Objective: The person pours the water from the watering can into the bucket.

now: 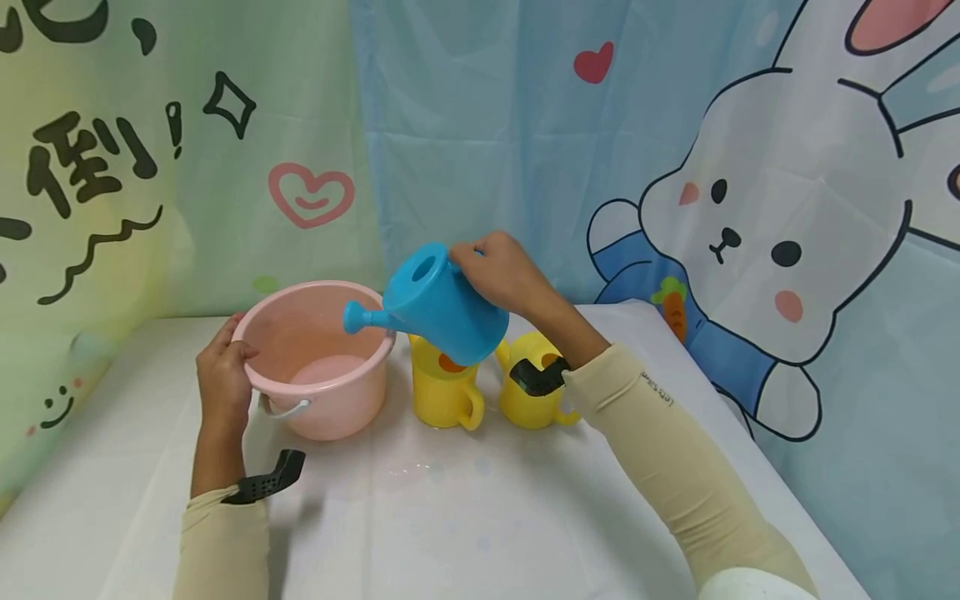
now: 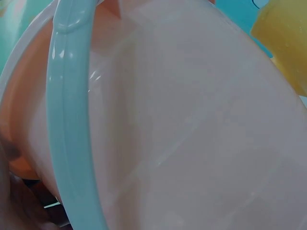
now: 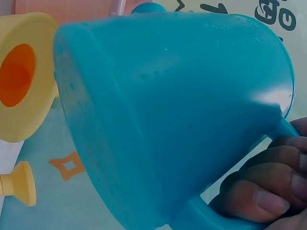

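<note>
A blue watering can (image 1: pixel 450 308) is held up by its handle in my right hand (image 1: pixel 498 271). It tilts left, its spout end over the right part of a pink bucket (image 1: pixel 337 408). In the right wrist view my fingers (image 3: pixel 273 177) curl round the handle of the blue can (image 3: pixel 182 110). My left hand (image 1: pixel 223 371) grips the bucket's left rim, thumb toward the inside. The bucket leans slightly toward me, and its pale handle (image 2: pixel 72 120) hangs down the outside wall. I cannot make out any water leaving the spout.
Two yellow watering cans (image 1: pixel 431 400) (image 1: pixel 528 408) stand on the white-covered table (image 1: pixel 450 533), right of the bucket. Small wet drops (image 1: pixel 411 471) lie in front of them. A printed cloth backdrop (image 1: pixel 480 150) hangs directly behind the table.
</note>
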A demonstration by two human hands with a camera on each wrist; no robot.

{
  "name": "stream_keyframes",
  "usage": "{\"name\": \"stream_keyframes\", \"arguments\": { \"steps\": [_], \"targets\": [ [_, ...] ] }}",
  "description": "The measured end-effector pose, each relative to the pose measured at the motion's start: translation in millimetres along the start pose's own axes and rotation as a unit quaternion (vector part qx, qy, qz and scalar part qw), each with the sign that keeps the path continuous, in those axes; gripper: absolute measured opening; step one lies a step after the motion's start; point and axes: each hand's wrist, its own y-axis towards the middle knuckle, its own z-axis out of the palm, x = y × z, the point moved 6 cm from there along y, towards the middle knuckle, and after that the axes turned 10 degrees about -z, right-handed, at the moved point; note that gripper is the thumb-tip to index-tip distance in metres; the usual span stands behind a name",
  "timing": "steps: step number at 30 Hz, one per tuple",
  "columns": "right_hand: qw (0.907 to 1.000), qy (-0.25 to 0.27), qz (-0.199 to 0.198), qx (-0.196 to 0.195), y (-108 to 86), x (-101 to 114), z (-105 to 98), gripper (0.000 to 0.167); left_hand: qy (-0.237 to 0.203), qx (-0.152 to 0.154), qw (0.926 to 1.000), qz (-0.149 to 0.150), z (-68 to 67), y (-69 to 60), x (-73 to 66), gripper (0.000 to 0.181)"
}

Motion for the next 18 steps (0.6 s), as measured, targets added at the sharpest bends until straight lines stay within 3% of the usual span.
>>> {"name": "stream_keyframes", "arguments": {
  "steps": [18],
  "targets": [
    [0.9991, -0.036, 0.004, 0.02, 8.6, 13.0, -1.1, 0.045, 0.005, -0.005, 1.0, 0.0, 0.0, 0.3, 0.0, 0.056]
  ]
}}
